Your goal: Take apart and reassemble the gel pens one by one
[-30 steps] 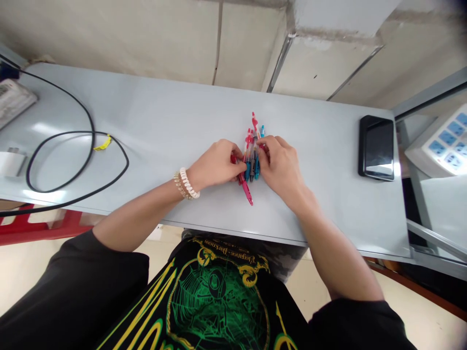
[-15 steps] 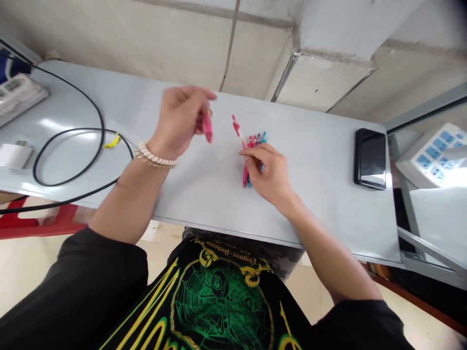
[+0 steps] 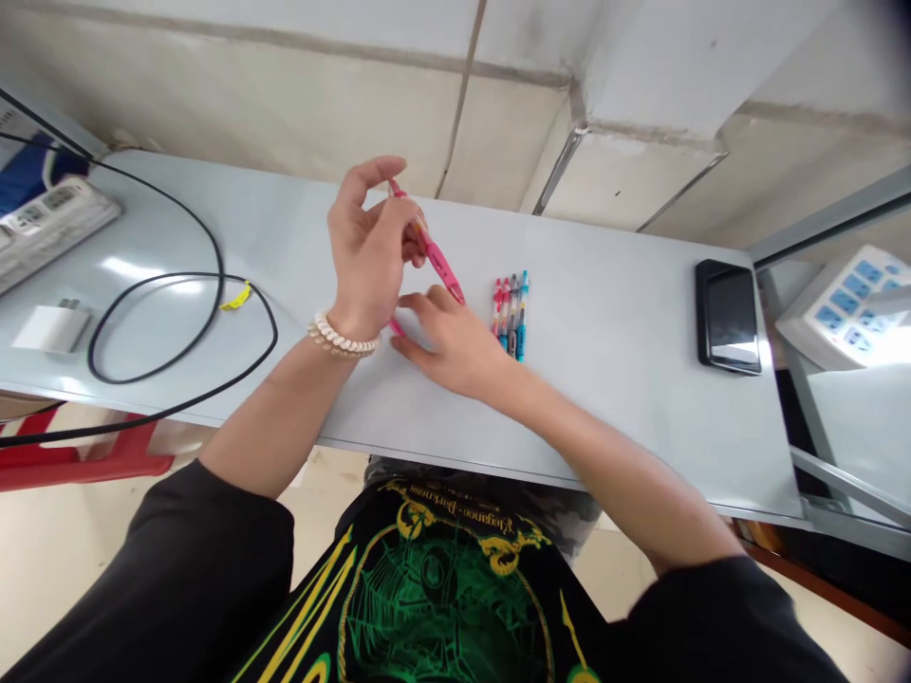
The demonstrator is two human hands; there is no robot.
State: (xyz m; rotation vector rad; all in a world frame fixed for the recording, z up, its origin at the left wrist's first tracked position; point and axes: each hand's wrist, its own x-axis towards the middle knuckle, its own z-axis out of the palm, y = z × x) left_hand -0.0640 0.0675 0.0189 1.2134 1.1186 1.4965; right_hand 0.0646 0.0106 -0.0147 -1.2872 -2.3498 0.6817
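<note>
A pink pen (image 3: 442, 268) slants out of my left hand (image 3: 374, 247), held between thumb and fingers above the table, its lower end close to the knuckles of my right hand (image 3: 459, 346). The thumb and index finger of my right hand are at a second pink piece (image 3: 397, 328), mostly hidden behind my hands. Several pens stand out to the right of my hands, lying side by side: red-topped ones (image 3: 497, 302), a grey one (image 3: 512, 318) and a light blue one (image 3: 524, 313).
On the grey table (image 3: 612, 379), a black cable (image 3: 213, 275) with a yellow tag loops at the left, near a white plug (image 3: 53, 327) and a power strip (image 3: 57, 228). A black device (image 3: 727, 316) lies at the right.
My right hand has moved left from the row of pens to beside my left hand. The pink pen in my left hand now points down to the right, and the view has shifted slightly.
</note>
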